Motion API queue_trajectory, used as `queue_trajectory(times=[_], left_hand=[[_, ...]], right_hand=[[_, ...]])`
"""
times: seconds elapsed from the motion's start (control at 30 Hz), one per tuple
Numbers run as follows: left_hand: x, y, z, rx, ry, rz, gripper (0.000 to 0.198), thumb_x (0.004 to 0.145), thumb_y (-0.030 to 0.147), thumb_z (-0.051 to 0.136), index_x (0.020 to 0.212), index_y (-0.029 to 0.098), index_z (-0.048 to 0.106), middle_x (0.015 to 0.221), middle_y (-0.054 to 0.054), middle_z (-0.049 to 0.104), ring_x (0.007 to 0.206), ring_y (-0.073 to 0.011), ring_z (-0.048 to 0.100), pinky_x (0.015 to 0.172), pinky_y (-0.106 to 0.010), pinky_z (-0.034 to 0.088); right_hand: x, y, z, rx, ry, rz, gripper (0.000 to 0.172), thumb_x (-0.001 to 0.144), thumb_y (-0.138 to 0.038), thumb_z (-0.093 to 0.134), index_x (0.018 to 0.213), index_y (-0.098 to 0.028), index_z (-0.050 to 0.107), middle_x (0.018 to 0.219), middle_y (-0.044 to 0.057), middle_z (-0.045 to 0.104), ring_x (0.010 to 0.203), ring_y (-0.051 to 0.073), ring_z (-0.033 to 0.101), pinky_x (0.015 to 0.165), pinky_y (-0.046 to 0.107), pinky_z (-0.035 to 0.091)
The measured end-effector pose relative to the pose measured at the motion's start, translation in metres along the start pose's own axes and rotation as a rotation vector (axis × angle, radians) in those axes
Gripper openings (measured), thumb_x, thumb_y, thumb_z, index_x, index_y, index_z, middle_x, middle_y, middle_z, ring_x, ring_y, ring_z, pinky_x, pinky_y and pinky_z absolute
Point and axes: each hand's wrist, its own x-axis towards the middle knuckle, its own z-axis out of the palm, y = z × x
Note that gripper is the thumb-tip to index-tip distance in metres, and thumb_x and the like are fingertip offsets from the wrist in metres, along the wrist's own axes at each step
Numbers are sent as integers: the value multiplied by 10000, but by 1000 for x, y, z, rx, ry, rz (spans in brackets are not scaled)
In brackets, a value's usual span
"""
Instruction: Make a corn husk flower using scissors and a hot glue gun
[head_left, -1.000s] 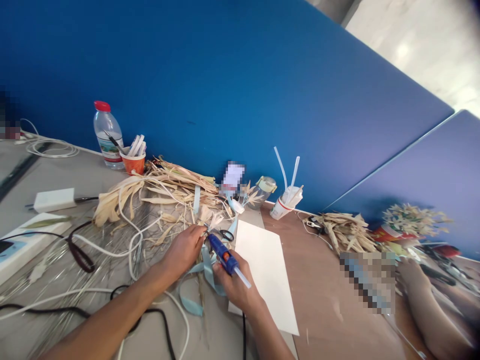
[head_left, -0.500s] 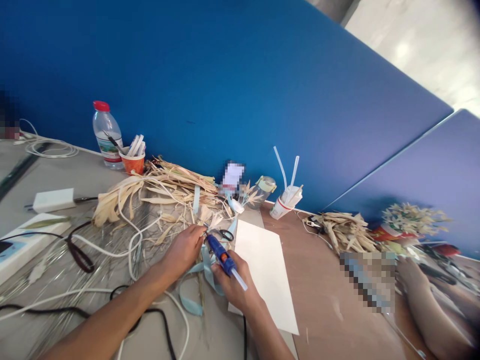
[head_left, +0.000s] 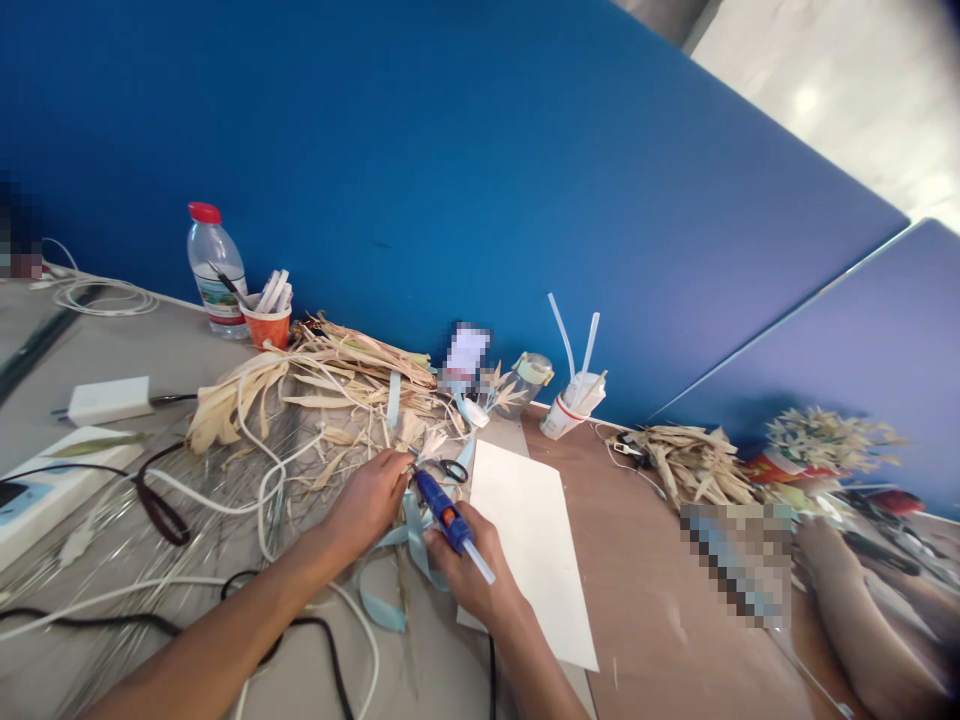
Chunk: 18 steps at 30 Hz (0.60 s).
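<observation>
My right hand [head_left: 484,570] is wrapped round a blue hot glue gun [head_left: 435,500], and a clear glue stick [head_left: 478,562] juts from its back end. The gun's nozzle points away from me, up to the fingertips of my left hand [head_left: 371,500]. Those left fingers are pinched together; what they hold is too small and covered to name. Just beyond them lie pale husk pieces [head_left: 431,443] and a black scissors handle [head_left: 454,470]. Light blue ribbon [head_left: 382,610] curls on the table between my hands. A white sheet [head_left: 525,540] lies right of the gun, partly behind my right hand.
Dried corn husks [head_left: 360,360] are heaped at the back. White cables [head_left: 262,500] and thin wires cross the left side, near a power strip [head_left: 67,480]. A bottle [head_left: 216,275], an orange cup [head_left: 268,325] and a cup with glue sticks [head_left: 574,405] stand along the blue partition. Another person's arm [head_left: 847,600] is at right.
</observation>
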Motion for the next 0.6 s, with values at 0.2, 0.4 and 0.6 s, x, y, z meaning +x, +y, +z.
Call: queue_trajectory(times=[0.2,0.4,0.6], left_hand=[[2,6,-3,-37,55,-50,235,835,191,421,952,186,626,919,-81,661,849,-217,603,763,-330,460],[5,12,-5,-132,18,-224,256,805,227,450,965,164,640,734,-32,643,653,-183,577,638,-289,435],[5,13,-4,-201,48,-275,280,791,283,465,974,163,641,640,8,587,601,-170,543,604,-274,406]], right_hand=[[0,-1,-3,11,-26,43,158,807,-300,549,724,-198,462,663,-14,517,603,131,493,568,239,380],[1,-1,-5,94,-12,64,145,816,-314,545,780,-175,525,681,0,558,605,132,508,571,242,399],[1,3,-5,122,-1,97,183,802,-328,569,846,-150,583,746,30,622,654,150,549,609,254,428]])
